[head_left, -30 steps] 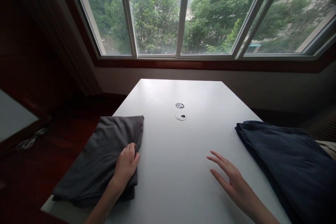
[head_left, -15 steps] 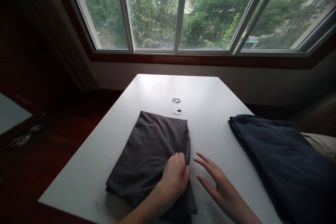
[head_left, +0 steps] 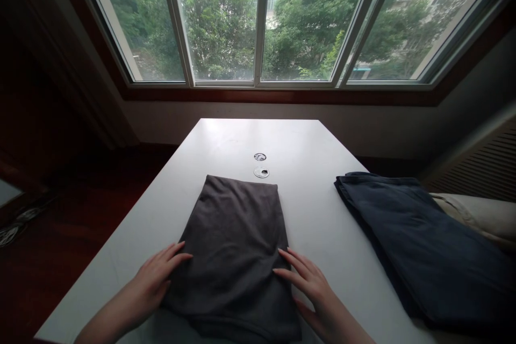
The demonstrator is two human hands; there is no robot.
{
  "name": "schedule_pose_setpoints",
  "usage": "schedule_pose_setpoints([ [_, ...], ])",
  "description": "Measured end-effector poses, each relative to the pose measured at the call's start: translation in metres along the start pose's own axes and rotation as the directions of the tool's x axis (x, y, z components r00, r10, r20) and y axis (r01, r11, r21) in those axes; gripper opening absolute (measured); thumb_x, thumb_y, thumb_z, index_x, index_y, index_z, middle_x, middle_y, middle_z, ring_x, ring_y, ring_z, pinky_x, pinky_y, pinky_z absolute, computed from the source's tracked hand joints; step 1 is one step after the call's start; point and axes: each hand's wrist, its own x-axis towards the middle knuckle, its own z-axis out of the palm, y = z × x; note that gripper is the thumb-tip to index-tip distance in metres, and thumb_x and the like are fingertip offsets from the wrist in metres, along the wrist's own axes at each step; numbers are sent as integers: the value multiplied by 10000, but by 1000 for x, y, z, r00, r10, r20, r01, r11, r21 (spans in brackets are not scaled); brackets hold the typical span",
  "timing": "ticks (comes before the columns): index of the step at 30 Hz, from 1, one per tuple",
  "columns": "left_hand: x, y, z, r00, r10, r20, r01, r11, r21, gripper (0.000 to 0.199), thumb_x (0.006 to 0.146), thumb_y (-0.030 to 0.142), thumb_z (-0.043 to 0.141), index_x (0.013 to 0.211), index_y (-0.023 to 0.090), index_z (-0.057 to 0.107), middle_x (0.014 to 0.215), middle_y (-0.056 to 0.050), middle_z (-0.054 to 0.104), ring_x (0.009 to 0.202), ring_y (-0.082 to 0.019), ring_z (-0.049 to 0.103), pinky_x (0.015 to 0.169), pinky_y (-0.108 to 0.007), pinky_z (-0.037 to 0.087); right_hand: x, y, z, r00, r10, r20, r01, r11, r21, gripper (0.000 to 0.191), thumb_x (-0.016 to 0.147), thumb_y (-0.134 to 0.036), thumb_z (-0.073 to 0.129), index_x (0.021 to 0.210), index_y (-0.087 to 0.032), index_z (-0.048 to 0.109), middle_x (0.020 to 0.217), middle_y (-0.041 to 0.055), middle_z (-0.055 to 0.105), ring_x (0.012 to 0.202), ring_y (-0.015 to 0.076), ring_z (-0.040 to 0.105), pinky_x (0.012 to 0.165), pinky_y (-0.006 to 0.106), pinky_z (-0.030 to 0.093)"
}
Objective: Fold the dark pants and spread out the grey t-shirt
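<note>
- The folded gray cloth point(head_left: 237, 236) is lying on the white tabletop point(head_left: 229, 140), in the middle near the person, with its far edge sitting close to two little round fittings.
- The cloth is showing soft wrinkles on top.
- Both hands are staying loose, with the fingers spread a bit, and they are not gripping anything that shows.
- The left hand point(head_left: 155, 274) is reaching in from the left, and its fingertips are resting on the left edge of the gray cloth.
- The right hand point(head_left: 310, 285) is reaching in from the other side, and its fingertips are lying on top of the cloth near the right edge.
- A folded dark blue cloth point(head_left: 407, 242) is lying on the right side of the tabletop, well apart from the gray one.
- Something pale point(head_left: 479, 212) is peeking out behind the blue cloth.
- Green trees point(head_left: 217, 27) are showing through the big window point(head_left: 258, 27).
</note>
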Motion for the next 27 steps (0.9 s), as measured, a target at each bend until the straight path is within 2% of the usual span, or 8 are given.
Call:
schedule_pose_setpoints([
  [3,-18,-19,-1,997,36,67,-25,988,-152,722,784,58,431,1417,404,461,1583,53,273,1437,-221,311,1142,-429,322,5,1,2,1000,-1,30,2,1000,-30,497,795,-119,516,1219,-338,656,1508,38,401,1432,298,299,1138,614,268],
  [6,-22,-19,2,990,87,110,-55,962,-266,819,680,19,432,1403,403,476,1594,81,234,1456,-206,266,1155,-413,302,6,0,6,999,-34,-29,33,998,-61,397,806,-110,494,1082,-308,700,1467,35,460,1416,296,332,1132,639,247],
  [8,-18,-17,8,994,88,69,-64,956,-287,814,635,15,419,1353,377,539,1584,71,271,1460,-214,263,1165,-430,294,4,-1,8,993,-59,-103,52,996,-68,333,849,-127,473,1032,-286,701,1416,37,519,1393,278,377,1142,639,212],
  [11,-11,-12,15,997,76,-1,-73,954,-292,690,667,45,427,1263,333,621,1547,30,360,1445,-239,300,1171,-460,289,-2,1,9,977,-48,-206,43,999,-30,293,925,-184,430,1025,-274,690,1354,43,574,1358,255,429,1156,628,177],
  [16,-7,21,15,994,62,87,-30,944,-329,484,773,171,539,1209,349,649,1491,16,450,1370,-243,425,1129,-399,383,-20,20,-5,943,19,-331,9,996,84,281,969,-380,421,1043,-303,681,1300,46,607,1304,281,490,1160,645,131],
  [21,-7,63,14,977,119,177,-45,925,-377,330,781,242,618,1069,372,716,1404,46,550,1282,-235,519,1094,-345,420,-62,42,-27,917,110,-384,-43,983,178,490,863,-692,467,1030,-300,709,1252,67,636,1246,345,538,1166,631,170],
  [24,-5,74,9,973,137,188,-55,921,-386,237,817,288,604,1007,348,733,1273,33,648,1164,-229,595,1034,-312,465,-87,48,-39,926,160,-343,-86,972,220,467,844,-670,520,1035,-299,731,1235,82,649,1240,355,543,1158,604,237],
  [27,2,78,-8,977,122,173,-48,922,-384,218,888,386,551,980,281,719,1019,3,724,968,-209,645,882,-256,522,-95,43,-57,925,190,-329,-101,958,270,375,861,-589,564,1023,-306,751,1203,84,667,1229,344,555,1154,586,264],
])
